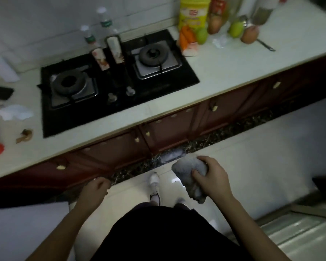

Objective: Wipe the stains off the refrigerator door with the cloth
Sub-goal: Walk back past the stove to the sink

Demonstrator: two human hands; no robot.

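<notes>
My right hand (213, 178) is shut on a crumpled grey cloth (186, 169), held at waist height above the pale floor tiles; part of the cloth hangs down below the fingers. My left hand (96, 187) hangs lower left with its fingers curled in and nothing in it, close to the dark red cabinet fronts. No refrigerator door can be clearly made out; a pale panel at the lower right edge (299, 236) is too dim to identify.
A white counter (224, 72) runs across the view with a black two-burner gas hob (111, 81). Bottles, a yellow container (193, 12), carrots and fruit stand at the back right. A dark phone (0, 92), crumpled tissue and red items lie at the left. My feet stand on the tiled floor (252, 157).
</notes>
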